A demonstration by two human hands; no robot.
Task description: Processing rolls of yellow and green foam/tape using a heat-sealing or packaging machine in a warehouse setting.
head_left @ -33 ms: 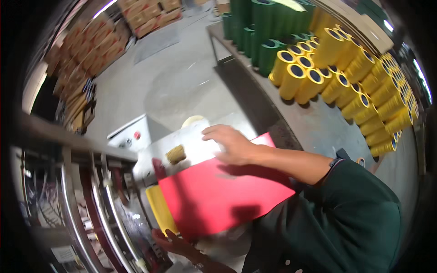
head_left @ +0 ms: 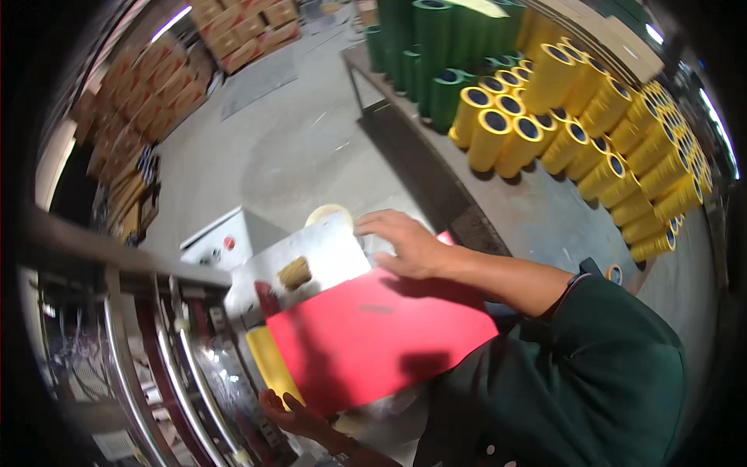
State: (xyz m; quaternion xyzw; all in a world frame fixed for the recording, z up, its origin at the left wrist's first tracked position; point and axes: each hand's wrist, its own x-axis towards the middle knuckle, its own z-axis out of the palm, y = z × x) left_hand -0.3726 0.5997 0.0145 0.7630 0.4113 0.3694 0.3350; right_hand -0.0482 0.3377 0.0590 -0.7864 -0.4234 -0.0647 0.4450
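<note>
My right hand (head_left: 405, 243) is over the far right part of the pale metal table, at the far edge of a bright red sheet (head_left: 389, 342). Its fingers are bent but apart from the thumb, and I make out nothing held in them. My left hand (head_left: 299, 420) lies low at the near end of a yellow roll (head_left: 271, 359), fingers apart; whether it touches the roll I cannot tell. The red sheet lies beside the roll. Beyond its far left corner sit a yellow-brown crumpled lump (head_left: 295, 274) and a small dark red piece (head_left: 266, 296).
Machine rails (head_left: 167, 370) stand at the left. Behind the table are a white control box (head_left: 222, 243) with a red button and a cream-coloured roll (head_left: 328, 212). Yellow rolls (head_left: 492, 140) and green rolls (head_left: 432, 47) stand at the right; stacked cartons (head_left: 148, 93) fill the far left.
The whole view has shifted slightly. My right hand is a little farther from the cream-coloured roll, and a dark mark on the red sheet shows more plainly. My left hand stays by the yellow roll.
</note>
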